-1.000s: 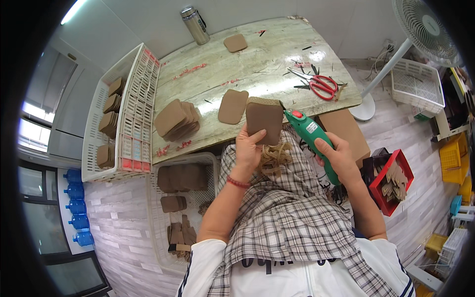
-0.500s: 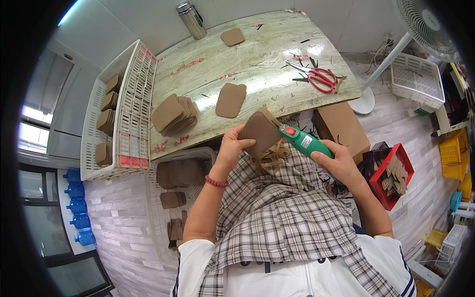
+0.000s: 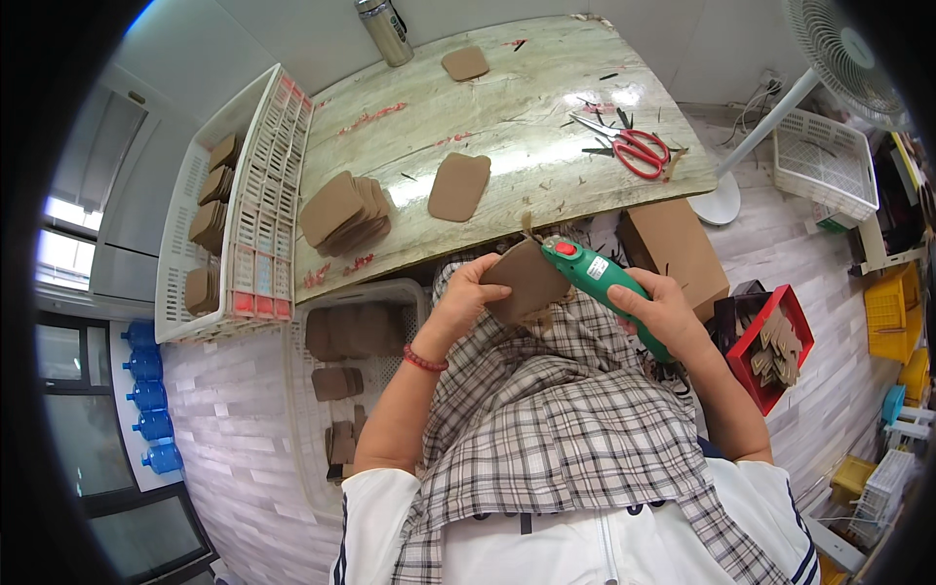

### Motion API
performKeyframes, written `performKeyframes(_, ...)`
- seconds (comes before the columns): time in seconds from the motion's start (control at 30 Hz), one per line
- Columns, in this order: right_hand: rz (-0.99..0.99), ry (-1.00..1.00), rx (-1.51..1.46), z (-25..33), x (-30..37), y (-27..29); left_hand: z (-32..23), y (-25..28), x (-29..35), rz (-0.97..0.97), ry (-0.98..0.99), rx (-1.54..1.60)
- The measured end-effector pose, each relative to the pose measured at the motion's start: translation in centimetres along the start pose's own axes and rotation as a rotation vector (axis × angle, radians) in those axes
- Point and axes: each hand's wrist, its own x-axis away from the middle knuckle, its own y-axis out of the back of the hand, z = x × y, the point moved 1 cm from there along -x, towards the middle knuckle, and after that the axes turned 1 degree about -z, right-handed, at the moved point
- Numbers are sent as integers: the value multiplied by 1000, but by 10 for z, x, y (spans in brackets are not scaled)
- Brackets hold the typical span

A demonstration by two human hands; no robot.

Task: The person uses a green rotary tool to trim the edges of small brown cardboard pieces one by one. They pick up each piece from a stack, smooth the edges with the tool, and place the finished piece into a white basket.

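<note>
Above my lap, my left hand (image 3: 472,294) pinches a brown rounded flat piece (image 3: 526,281) by its left edge, thumb on top. My right hand (image 3: 655,310) is wrapped round a green electric cutter (image 3: 595,277) with a red button. The cutter's head meets the piece's upper right edge, and a thin tan strip (image 3: 529,226) sticks up there. On the table (image 3: 409,127), just beyond my hands, lies a single brown piece (image 3: 458,187). Left of it stands a stack of similar pieces (image 3: 343,213). Red-handled scissors (image 3: 639,152) rest at the table's right.
A white crate (image 3: 258,205) with brown pieces stands at the table's left, and another white crate (image 3: 310,409) sits below. One more piece (image 3: 465,63) and a steel flask (image 3: 385,31) are at the back. A red box (image 3: 805,336), cardboard box (image 3: 678,255) and fan (image 3: 840,60) stand right.
The brown piece has turned in my left hand, and the cutter has shifted slightly left along its edge. The strip now points upward at the cutter's head.
</note>
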Motion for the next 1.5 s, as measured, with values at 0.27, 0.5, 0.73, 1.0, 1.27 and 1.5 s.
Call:
performKeyframes(0.27,46,-33,-42,1,6,5,-12,24,6,-239,-157,-81)
performKeyframes(0.5,105,-45,4,-2,4,6,-15,29,10,-259,-200,105)
performKeyframes(0.73,108,-38,32,-1,4,-4,-17,25,11,-159,-144,-15)
performKeyframes(1.0,97,-40,106,-4,7,-6,-28,23,12,-163,-123,-22)
performKeyframes(1.27,90,-14,141,4,4,-16,-25,15,10,-132,-83,-11)
performKeyframes(1.5,134,-31,90,1,-6,-18,-28,13,7,-50,-37,-100)
